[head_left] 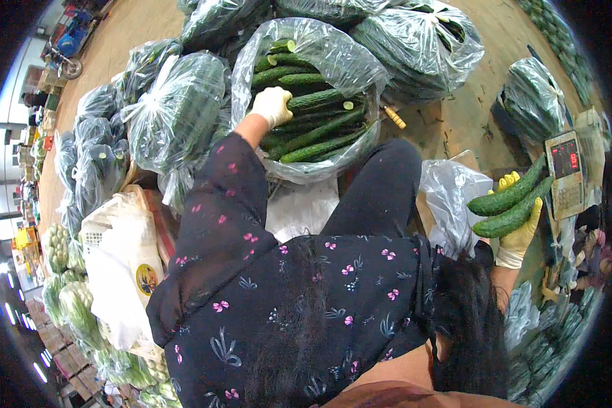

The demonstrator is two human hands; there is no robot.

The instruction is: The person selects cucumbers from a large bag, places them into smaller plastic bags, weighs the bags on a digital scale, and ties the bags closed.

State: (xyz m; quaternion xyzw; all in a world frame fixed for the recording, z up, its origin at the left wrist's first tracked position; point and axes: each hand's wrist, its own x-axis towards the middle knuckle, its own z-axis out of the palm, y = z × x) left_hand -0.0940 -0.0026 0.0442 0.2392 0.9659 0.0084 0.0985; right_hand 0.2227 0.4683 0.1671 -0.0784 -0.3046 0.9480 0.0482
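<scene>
My left hand [272,107], in a pale glove, reaches into an open clear plastic bag [350,64] full of dark green cucumbers. Its fingers are closed around the end of one cucumber [319,98] lying on top of the others. Off to the right, my right hand [522,234] wears a yellow-palmed glove and grips two cucumbers [506,223] side by side. Those two are held up just left of a scale display [566,177] with lit red digits; their far ends come close to its edge.
Tied bags of cucumbers [177,112] crowd the left and far sides. A wooden handle [394,117] sticks out right of the open bag. Loose clear plastic [452,194] lies beside my right knee. A white crate [98,238] under white plastic stands at left, with bagged vegetables [78,306] nearby.
</scene>
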